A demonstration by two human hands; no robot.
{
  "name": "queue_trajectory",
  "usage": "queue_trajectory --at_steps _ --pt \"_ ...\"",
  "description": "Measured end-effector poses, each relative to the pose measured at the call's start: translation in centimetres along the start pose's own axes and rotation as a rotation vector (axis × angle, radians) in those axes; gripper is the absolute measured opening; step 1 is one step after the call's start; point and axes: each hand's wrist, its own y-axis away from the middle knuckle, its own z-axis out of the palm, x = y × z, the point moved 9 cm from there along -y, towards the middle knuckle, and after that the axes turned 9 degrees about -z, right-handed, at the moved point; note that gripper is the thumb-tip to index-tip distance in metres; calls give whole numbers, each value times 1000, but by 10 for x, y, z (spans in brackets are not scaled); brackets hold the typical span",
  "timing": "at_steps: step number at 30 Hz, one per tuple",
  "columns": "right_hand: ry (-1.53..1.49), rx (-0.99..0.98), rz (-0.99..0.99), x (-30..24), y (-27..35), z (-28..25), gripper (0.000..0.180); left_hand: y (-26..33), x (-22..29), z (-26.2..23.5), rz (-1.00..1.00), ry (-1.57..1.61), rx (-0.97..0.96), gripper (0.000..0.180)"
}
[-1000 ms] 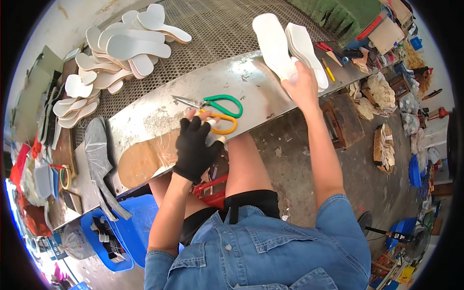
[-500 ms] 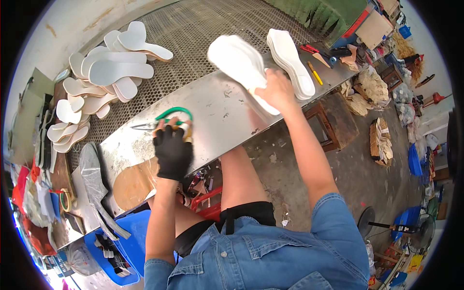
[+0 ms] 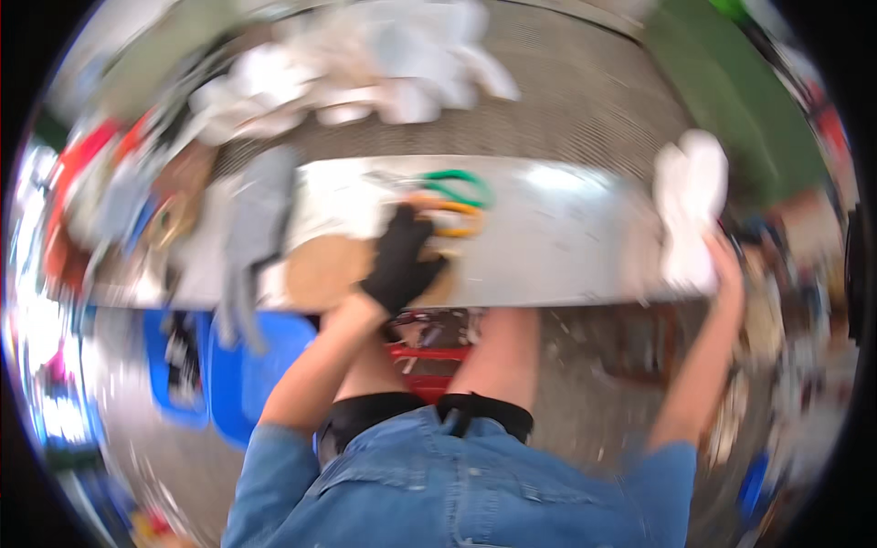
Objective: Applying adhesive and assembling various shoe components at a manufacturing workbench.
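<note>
My left hand (image 3: pixel 402 263), in a black fingerless glove, is over the metal bench at left of centre, its thumb apart from the fingers. Its fingertips are by scissors (image 3: pixel 459 187) with green and yellow handle loops. Under and beside this hand is a tan, rounded flat piece (image 3: pixel 324 271). At the bench's right end, my bare right hand (image 3: pixel 724 260) is closed on the near right edge of white insoles (image 3: pixel 690 215). They look like two side-by-side shapes, but motion blur hides where one ends and how many there are.
A heap of white insoles (image 3: pixel 420 64) lies on the mesh surface behind the bench (image 3: pixel 548 237). Grey material (image 3: pixel 260 219) hangs over the front edge at left, above blue bins (image 3: pixel 242 384). A red stool (image 3: pixel 425 365) stands below. A green panel (image 3: pixel 731 110) rises at far right.
The view has swung round. My right hand has moved the white insole rightward, against the stack of white insoles. My left hand stays beside the scissors.
</note>
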Motion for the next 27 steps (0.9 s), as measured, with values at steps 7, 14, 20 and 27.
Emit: queue_trajectory --at_steps 7,14,20,27 --pt "-51 -137 116 27 0 27 77 32 14 -75 -69 -22 -73 38" --pt "1145 181 10 -107 47 156 97 58 -43 -213 -403 117 86 29" --pt "1016 169 -29 -81 16 135 93 23 -208 -292 -569 -394 339 17" --pt "945 197 -29 -73 18 145 88 -54 -373 -274 -924 -589 396 34"
